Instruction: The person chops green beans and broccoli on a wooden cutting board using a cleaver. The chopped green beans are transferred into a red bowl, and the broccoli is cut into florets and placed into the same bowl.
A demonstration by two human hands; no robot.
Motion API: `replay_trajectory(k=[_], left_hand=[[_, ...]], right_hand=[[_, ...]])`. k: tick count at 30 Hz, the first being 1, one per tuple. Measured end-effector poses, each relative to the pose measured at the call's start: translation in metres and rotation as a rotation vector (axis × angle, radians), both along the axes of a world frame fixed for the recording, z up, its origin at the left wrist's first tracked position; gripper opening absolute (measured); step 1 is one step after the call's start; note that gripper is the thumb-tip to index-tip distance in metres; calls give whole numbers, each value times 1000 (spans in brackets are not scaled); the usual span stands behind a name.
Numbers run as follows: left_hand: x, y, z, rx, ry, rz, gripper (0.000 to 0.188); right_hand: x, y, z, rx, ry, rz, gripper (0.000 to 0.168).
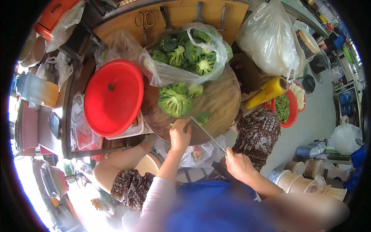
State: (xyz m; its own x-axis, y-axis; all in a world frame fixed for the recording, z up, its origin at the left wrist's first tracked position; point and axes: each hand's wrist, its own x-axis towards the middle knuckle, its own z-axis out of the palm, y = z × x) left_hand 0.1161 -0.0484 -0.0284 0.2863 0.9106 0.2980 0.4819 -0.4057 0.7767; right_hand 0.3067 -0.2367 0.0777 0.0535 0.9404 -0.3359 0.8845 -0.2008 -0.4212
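My right hand [239, 163] is closed round the handle of a knife [208, 134], whose thin blade points up and left over a round wooden chopping board [223, 101]. Beside the blade tip, my left hand [180, 132] has its fingers curled near the stem end of a broccoli head [174, 101]; whether it grips a piece cannot be told. A small broccoli floret [203, 117] lies just right of the blade. At the board's far side, an opened clear plastic bag [165, 76] holds several broccoli pieces [188, 52].
A red plastic basin [113, 116] with one small green piece stands left of the board. Scissors [145, 23] and other tools hang on a wooden panel behind. On the right are a yellow roll of wrap [266, 91], a full plastic bag [269, 43] and a red basin of green beans [292, 111].
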Motion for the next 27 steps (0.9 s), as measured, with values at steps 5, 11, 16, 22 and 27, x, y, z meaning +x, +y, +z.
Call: replay_trajectory(k=[5,11,16,22,27], left_hand=[[-2,-2,2,27,14,-35,27],[-10,-12,6,-168,91,-27,54],[11,-6,31,70,188,-173,61],[42,3,32,105,317,-150,47],[46,16,12,147,203,-169,35]], right_hand=[[20,-4,-19,47,204,-122,33],[11,-14,-15,31,302,-219,33],[22,-36,-6,120,141,-253,30],[36,-27,16,32,142,-275,24],[32,-16,18,30,130,-228,22]])
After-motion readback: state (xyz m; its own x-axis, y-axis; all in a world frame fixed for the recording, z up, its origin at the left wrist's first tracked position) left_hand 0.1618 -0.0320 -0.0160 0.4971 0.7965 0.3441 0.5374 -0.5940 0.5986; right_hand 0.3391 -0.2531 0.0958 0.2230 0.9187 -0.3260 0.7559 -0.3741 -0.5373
